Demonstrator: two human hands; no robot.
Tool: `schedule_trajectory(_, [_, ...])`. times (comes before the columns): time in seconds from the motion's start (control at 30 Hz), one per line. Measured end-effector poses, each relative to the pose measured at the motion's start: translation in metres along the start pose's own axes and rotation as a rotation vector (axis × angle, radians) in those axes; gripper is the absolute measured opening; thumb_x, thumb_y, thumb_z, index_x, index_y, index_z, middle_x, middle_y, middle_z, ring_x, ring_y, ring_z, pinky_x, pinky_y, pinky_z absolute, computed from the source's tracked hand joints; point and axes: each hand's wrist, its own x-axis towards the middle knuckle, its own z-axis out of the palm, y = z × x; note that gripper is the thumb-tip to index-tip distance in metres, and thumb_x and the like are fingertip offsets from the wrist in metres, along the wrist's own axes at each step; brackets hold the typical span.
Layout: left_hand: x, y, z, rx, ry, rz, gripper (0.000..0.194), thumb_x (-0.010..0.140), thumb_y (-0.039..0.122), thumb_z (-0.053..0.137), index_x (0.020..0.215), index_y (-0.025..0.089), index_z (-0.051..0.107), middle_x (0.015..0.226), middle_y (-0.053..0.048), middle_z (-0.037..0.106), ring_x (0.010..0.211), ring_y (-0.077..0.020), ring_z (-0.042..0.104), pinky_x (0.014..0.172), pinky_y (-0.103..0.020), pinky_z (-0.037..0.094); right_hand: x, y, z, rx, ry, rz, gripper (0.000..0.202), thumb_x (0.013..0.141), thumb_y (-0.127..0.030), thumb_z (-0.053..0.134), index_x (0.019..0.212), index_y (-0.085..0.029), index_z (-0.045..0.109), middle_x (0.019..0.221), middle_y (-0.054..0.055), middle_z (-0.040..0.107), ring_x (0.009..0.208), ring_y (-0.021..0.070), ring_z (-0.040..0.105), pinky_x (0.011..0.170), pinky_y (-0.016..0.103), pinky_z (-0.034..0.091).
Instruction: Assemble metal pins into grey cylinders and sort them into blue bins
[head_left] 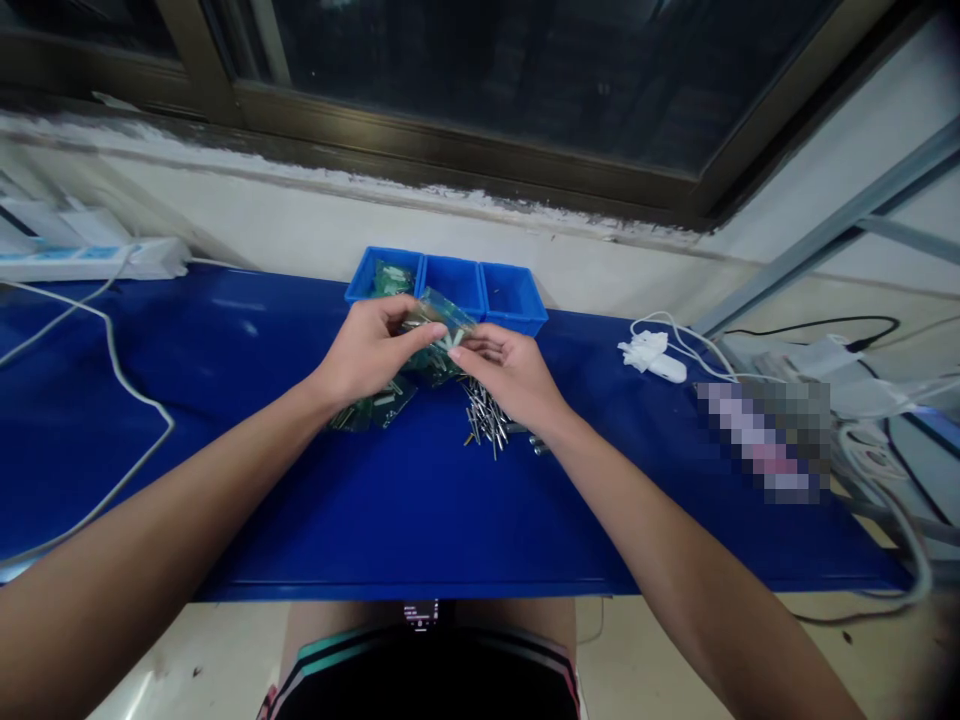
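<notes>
Between my two hands is a small clear plastic bag [448, 310] with a few pale, rod-like pieces inside. My left hand [371, 345] pinches its left side between thumb and fingers. On the other side, my right hand [514, 370] grips the bag with its thumb in front and fingers curled behind. Below the hands lie more filled plastic bags [386, 403], partly covered by my left hand. A loose heap of thin metal pins [487, 415] is spread under my right hand, with a few thicker metal pieces [537, 445] beside my right wrist.
Three joined blue bins [517, 295] stand at the back of the blue table [420, 520]; the left one holds filled bags. A white power strip [97, 260] with cables lies at left. White device and crumpled tissue [651, 355] sit at right, near a metal frame [825, 245].
</notes>
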Motion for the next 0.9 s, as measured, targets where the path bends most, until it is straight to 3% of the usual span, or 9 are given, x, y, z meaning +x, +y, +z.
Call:
schedule_trajectory(0.07, [-0.0002, 0.0025, 0.0002, -0.058, 0.004, -0.004, 0.028, 0.086, 0.046, 0.083, 0.088, 0.018, 0.077, 0.086, -0.006, 0.08, 0.076, -0.0186, 0.072, 0.068, -0.03, 0.057, 0.0005, 0.0013, 0.001, 0.022, -0.002, -0.005, 0.02, 0.091, -0.041, 0.08, 0.096, -0.023, 0.076, 0.094, 0.004, 0.078, 0.093, 0.0217, 0.074, 0.09, 0.042, 0.058])
schedule_trajectory(0.17, [-0.0009, 0.0049, -0.0004, -0.105, -0.026, -0.008, 0.025, 0.084, 0.041, 0.085, 0.09, 0.018, 0.078, 0.088, -0.006, 0.081, 0.079, -0.0187, 0.074, 0.07, -0.03, 0.06, 0.0007, 0.0012, 0.0014, 0.012, 0.003, -0.032, 0.022, 0.091, -0.044, 0.079, 0.088, -0.023, 0.073, 0.089, 0.002, 0.074, 0.088, 0.0198, 0.07, 0.084, 0.039, 0.056])
schedule_trajectory(0.6, [-0.0009, 0.0019, -0.0044, 0.024, -0.167, 0.003, 0.036, 0.093, 0.055, 0.076, 0.09, 0.02, 0.076, 0.079, -0.005, 0.073, 0.07, -0.0177, 0.064, 0.061, -0.031, 0.053, -0.001, 0.0003, -0.0007, -0.029, 0.044, -0.086, 0.018, 0.094, -0.04, 0.077, 0.092, -0.023, 0.073, 0.087, 0.0, 0.071, 0.082, 0.0169, 0.066, 0.078, 0.036, 0.052])
schedule_trajectory(0.77, [-0.0013, 0.0003, -0.0036, 0.101, -0.155, 0.007, 0.051, 0.103, 0.063, 0.058, 0.075, 0.021, 0.065, 0.067, -0.001, 0.062, 0.062, -0.0152, 0.055, 0.056, -0.03, 0.043, -0.0003, 0.0013, -0.0011, 0.007, 0.056, -0.079, 0.023, 0.092, -0.046, 0.079, 0.096, -0.024, 0.074, 0.092, 0.001, 0.073, 0.088, 0.0192, 0.069, 0.082, 0.037, 0.055])
schedule_trajectory(0.9, [-0.0031, 0.0007, -0.0006, 0.17, -0.108, 0.025, 0.051, 0.107, 0.057, 0.051, 0.071, 0.021, 0.057, 0.067, -0.001, 0.061, 0.061, -0.0152, 0.054, 0.057, -0.031, 0.04, -0.0018, -0.0038, 0.0006, 0.022, 0.018, -0.036, 0.031, 0.091, -0.052, 0.08, 0.099, -0.024, 0.074, 0.093, 0.002, 0.074, 0.088, 0.0196, 0.068, 0.083, 0.038, 0.054])
